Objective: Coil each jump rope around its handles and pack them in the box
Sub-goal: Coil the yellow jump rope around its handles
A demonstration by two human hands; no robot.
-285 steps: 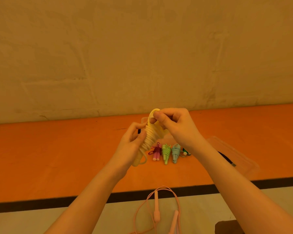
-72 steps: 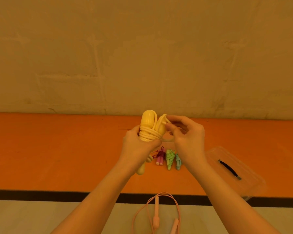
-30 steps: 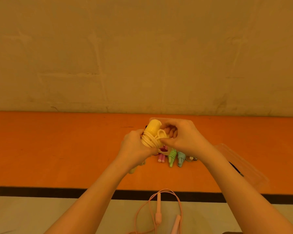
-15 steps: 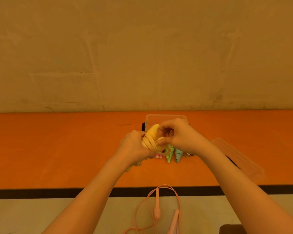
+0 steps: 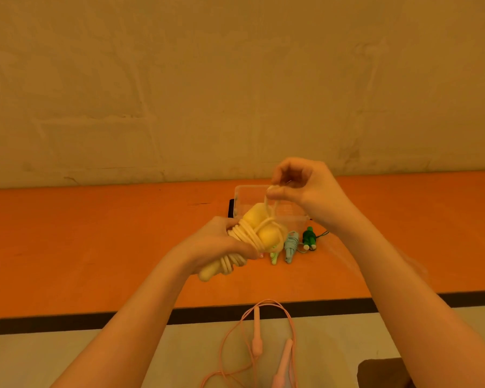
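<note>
Coiled ropes (image 5: 291, 246) before box (image 5: 249, 196)

A warm amber-orange cast is laid over the whole head view, so true colours are hard to judge. The light is even and moderately dim, with no glare or bright hotspots seen anywhere. Its source cannot be told. Only soft, faint shadows are cast beneath the forearms onto the orange surface (image 5: 67, 247). The wall (image 5: 235, 79) is rendered with blotchy, smeared texture, as if heavily compressed. Fine detail is lost throughout; edges of the left hand (image 5: 216, 247) and right hand (image 5: 305, 189) are slightly soft. Wide-angle curvature is noticeable: the far edge of the orange surface is bowed, and the forearms are stretched toward the bottom corners
</note>
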